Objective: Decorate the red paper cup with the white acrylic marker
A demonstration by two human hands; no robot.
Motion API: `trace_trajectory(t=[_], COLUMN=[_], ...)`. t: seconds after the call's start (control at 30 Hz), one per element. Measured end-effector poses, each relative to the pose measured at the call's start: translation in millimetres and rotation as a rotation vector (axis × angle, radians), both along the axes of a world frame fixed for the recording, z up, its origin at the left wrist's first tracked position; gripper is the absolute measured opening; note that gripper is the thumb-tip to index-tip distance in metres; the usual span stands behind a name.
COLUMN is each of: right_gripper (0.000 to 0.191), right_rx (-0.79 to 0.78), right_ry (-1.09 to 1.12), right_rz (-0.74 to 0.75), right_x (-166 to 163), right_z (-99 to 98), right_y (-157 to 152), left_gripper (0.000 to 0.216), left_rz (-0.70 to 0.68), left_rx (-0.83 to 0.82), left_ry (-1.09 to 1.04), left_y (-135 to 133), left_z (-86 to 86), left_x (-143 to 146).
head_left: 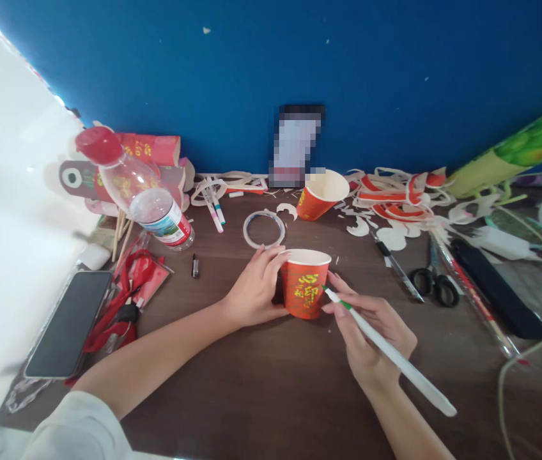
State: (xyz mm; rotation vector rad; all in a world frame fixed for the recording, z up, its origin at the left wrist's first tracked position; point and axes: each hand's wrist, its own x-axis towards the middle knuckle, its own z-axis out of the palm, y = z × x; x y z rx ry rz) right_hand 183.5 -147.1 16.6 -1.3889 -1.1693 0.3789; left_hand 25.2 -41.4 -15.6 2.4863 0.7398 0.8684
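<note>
A red paper cup (302,294) with yellow lettering stands upright on the dark table in front of me. My left hand (261,284) wraps around its left side, fingers at the rim and thumb low near the base. In my right hand (371,332) is a white marker (395,361) with a green tip, gripped like a pen. Its tip is at the cup's right side; whether it touches the surface I cannot tell. Just behind stands a second red paper cup (310,203), with a roll of clear tape (247,236) lying to its left.
At left are a water bottle (156,214), a phone (69,326) and red ribbon (108,338). Markers (213,204) and a propped phone (294,147) are at the back. To the right lie paper scraps (390,237), a pen (399,268), scissors (434,275) and a black case (496,287).
</note>
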Motion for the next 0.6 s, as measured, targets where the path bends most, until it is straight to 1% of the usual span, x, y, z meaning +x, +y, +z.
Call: trace_trajectory(t=[0.13, 0.3, 0.6], right_gripper=[0.009, 0.010, 0.015], right_rx=[0.008, 0.098, 0.059], right_ry=[-0.010, -0.044, -0.081], right_rz=[0.006, 0.004, 0.019], right_x=[-0.7, -3.9, -2.7], right_z=[1.3, 4.8, 2.7], right_y=[0.7, 3.0, -0.5], left_gripper=[0.100, 0.097, 0.099], left_rz=[-0.002, -0.014, -0.033], left_rx=[-0.015, -0.039, 0.017], left_ry=[0.007, 0.021, -0.003], left_y=[0.1, -1.2, -1.7], left_z=[0.2, 1.1, -1.8], left_x=[-0.2, -0.8, 0.2])
